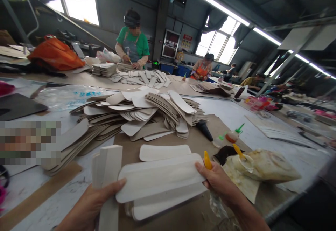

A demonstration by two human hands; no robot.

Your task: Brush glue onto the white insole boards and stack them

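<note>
Over a brown sheet, long white panel, matte, round-cornered, gripped at opposite ends by both hands

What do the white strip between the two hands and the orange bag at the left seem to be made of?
White strip: probably card or fibreboard, smooth and matte; it looks flat, with clean-cut edges. Orange bag: likely thin plastic, slightly shiny, judging by its crumpled folds.

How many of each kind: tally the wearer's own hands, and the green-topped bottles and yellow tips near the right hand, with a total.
Wearer's hands: 2
Green-topped bottles: 2
Yellow tips: 2
Total: 6
</note>
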